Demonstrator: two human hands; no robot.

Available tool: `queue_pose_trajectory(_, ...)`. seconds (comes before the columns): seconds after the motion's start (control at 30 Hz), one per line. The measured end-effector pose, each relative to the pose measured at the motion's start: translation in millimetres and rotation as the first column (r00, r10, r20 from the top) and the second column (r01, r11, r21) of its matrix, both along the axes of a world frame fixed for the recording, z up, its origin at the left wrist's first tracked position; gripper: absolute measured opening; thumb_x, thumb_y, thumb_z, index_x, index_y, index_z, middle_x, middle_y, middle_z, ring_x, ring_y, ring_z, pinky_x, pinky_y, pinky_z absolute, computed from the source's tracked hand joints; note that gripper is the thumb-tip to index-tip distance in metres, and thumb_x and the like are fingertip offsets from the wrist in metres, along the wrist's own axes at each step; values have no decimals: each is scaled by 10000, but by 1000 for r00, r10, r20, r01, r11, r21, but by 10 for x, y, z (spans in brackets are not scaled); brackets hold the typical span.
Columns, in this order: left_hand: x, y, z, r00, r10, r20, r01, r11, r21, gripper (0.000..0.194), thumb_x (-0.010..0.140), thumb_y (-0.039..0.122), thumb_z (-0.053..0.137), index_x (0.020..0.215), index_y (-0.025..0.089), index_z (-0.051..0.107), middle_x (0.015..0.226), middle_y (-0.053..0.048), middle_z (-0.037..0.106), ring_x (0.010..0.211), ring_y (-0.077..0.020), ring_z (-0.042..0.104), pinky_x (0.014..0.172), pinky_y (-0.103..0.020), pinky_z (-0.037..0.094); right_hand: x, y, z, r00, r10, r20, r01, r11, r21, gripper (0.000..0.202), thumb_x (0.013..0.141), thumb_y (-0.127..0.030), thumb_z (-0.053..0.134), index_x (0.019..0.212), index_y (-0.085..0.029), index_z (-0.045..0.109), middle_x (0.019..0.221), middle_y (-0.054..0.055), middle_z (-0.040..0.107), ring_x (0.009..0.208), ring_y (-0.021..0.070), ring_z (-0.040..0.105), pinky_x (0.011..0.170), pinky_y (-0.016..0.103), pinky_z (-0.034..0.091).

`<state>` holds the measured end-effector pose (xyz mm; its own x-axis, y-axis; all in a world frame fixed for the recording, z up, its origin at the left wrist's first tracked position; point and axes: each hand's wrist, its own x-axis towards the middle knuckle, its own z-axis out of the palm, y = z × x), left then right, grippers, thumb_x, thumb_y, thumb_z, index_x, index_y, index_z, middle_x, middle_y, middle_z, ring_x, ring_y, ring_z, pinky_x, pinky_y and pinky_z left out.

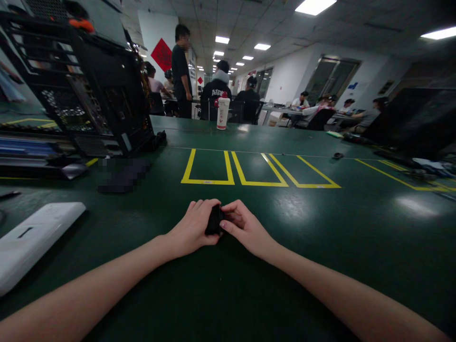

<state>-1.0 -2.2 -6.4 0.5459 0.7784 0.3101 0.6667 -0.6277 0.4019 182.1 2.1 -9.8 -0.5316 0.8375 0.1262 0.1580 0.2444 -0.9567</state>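
A small black object point(213, 220) sits at the meeting point of both hands, in front of the wearer; take it as the clock's centre, twelve pointing away from the body. Its visible part runs longer from twelve to six than across, though fingers cover its ends, so the full long axis is uncertain, as is whether it touches the tabletop. The left hand point(194, 224), at nine o'clock, is nearer and has the fuller hold, grasping the object with fingers over the far end and thumb at the near end. The right hand point(249, 231) reaches in from three to four o'clock, thumb and forefinger at the object's right edge; whether they pinch it or merely steady it cannot be told. From the object, the nearest yellow-taped outline point(213, 182) lies at twelve, a second point(261, 184) towards one and a third point(318, 185) at about two. Farther along twelve stands a white cup point(223, 113). A white box-like thing point(53, 223) lies at nine, an open black computer case point(119, 102) stands at ten to eleven, and a small dark item point(338, 155) rests towards two on the green table point(221, 299).
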Motion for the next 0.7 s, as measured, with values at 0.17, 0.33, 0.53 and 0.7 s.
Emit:
queue_pose_trajectory(0.17,-14,7,-19,1000,-3,11,3,1000,-4,549,708,225,631,1172,158,346,1079,-97,514,944,-254,495,803,-394,383,10,-17,9,999,16,51,-18,1000,25,269,836,-187,522,1096,-214,459,1104,54,529,1072,183,526,924,387,452)
queue_pose_trajectory(0.33,-24,3,-10,1000,-9,19,9,1000,-12,557,707,220,629,1180,161,343,1087,-95,511,958,-256,498,815,-392,385,36,-37,43,997,81,6,-81,995,65,250,826,-170,541,1057,-222,460,1072,26,532,1050,158,538,939,363,448)
queue_pose_trajectory(0.53,-11,-10,24,1000,-14,15,14,1000,-19,531,733,242,625,1179,169,346,1081,-90,512,952,-248,499,812,-388,384,-7,-15,26,1000,10,-16,-10,1000,-12,178,842,-234,528,1008,-216,465,1000,24,560,962,163,580,843,358,500)
queue_pose_trajectory(0.7,-11,-20,33,1000,-16,22,17,999,-37,532,722,226,627,1172,175,348,1080,-89,517,953,-254,499,812,-394,387,9,-6,9,999,18,33,-19,999,47,275,831,-201,539,1095,-220,463,1082,46,531,1034,177,543,923,400,455)
